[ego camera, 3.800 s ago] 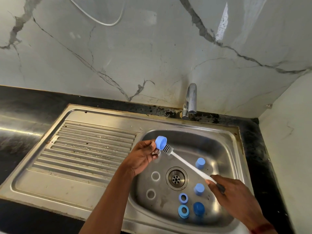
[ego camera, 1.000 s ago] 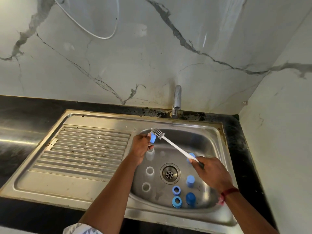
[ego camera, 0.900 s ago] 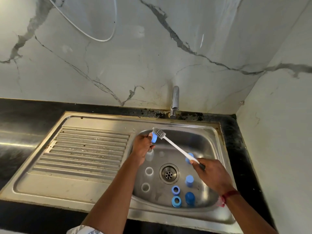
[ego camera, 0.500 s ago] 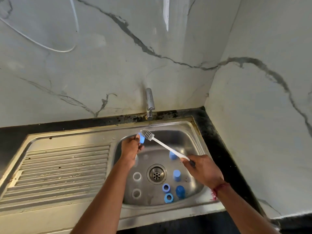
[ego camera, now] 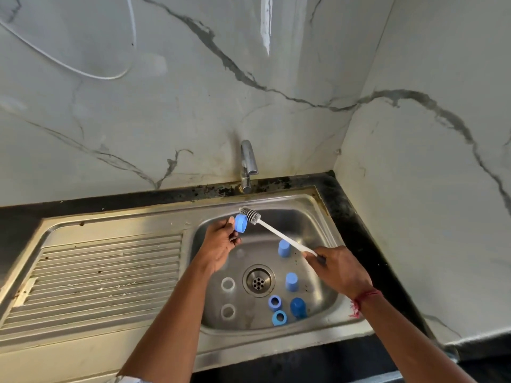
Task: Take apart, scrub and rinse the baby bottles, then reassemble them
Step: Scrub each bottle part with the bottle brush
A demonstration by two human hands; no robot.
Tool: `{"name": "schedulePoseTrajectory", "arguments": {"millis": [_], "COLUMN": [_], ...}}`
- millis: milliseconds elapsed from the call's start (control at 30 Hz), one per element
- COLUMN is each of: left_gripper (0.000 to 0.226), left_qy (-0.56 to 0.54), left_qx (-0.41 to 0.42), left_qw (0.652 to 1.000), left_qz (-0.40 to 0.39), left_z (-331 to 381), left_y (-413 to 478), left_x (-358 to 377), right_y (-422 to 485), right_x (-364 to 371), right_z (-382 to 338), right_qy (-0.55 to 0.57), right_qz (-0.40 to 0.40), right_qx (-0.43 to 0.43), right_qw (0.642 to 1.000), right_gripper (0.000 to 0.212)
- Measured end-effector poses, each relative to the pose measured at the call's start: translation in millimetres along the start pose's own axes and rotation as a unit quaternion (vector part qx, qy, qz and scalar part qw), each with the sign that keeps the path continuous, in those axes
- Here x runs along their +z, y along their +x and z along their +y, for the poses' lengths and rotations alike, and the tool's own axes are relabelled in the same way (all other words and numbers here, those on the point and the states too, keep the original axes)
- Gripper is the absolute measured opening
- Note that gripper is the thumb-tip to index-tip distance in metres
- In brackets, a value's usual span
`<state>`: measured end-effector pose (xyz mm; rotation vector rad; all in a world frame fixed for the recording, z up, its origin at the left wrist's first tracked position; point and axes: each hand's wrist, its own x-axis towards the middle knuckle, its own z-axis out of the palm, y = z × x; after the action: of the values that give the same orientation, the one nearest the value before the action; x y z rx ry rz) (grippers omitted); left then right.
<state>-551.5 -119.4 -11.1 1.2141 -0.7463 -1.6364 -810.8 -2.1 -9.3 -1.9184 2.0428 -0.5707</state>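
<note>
My left hand [ego camera: 221, 244] pinches a blue bottle cap [ego camera: 240, 223] over the back left of the sink basin [ego camera: 307, 225]. My right hand [ego camera: 341, 272] grips the white handle of a bottle brush [ego camera: 272, 232]. Its grey bristle head [ego camera: 250, 214] lies against the cap's upper right side. In the basin lie several blue parts: two light caps [ego camera: 284, 248] [ego camera: 291, 282], a dark cap [ego camera: 298, 307] and two rings [ego camera: 274, 302] [ego camera: 279, 317]. Two clear rings [ego camera: 227, 284] [ego camera: 228, 311] lie left of the drain [ego camera: 258, 280].
A chrome tap [ego camera: 248, 165] stands on the black counter behind the basin, with no water running. The ribbed steel drainboard [ego camera: 105, 275] stretches to the left. Marble walls close in at the back and right. A white cable [ego camera: 83, 73] hangs on the back wall.
The view has turned right and the sink now sits further left. The brush head has come out of the cap and now lies against its outside. Both hands keep their grips.
</note>
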Motion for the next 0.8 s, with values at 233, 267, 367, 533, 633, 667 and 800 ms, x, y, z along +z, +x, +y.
{"name": "schedulePoseTrajectory", "arguments": {"millis": [233, 267, 367, 533, 633, 667, 800], "left_gripper": [0.031, 0.023, 0.014, 0.012, 0.021, 0.021, 0.017], "left_qy": [-0.092, -0.097, -0.099, -0.12, -0.126, -0.124, -0.12], "left_qx": [-0.009, -0.011, -0.012, -0.014, -0.012, -0.013, -0.02], "left_qw": [0.994, 0.993, 0.992, 0.992, 0.991, 0.992, 0.992], "left_qz": [-0.061, -0.065, -0.074, -0.044, -0.034, -0.032, -0.016], "left_z": [-5, -5, -4, 3, 7, 8, 6], "left_y": [10, 12, 22, 37, 43, 45, 49], "left_x": [-9, -11, -13, -9, -7, -7, -8], "right_y": [9, 11, 18, 34, 42, 44, 49], "right_x": [-1, 0, 0, 2, 3, 3, 2], "right_z": [10, 12, 19, 17, 14, 14, 11], "right_qy": [0.033, 0.04, 0.051, 0.063, 0.073, 0.075, 0.09], "right_qz": [-0.028, -0.034, -0.032, -0.01, -0.019, -0.024, -0.038], "right_qx": [0.01, 0.014, 0.007, -0.013, -0.006, -0.003, -0.003], "right_qw": [0.999, 0.999, 0.998, 0.998, 0.997, 0.997, 0.995], "right_gripper": [0.041, 0.042, 0.055, 0.065, 0.057, 0.054, 0.052]}}
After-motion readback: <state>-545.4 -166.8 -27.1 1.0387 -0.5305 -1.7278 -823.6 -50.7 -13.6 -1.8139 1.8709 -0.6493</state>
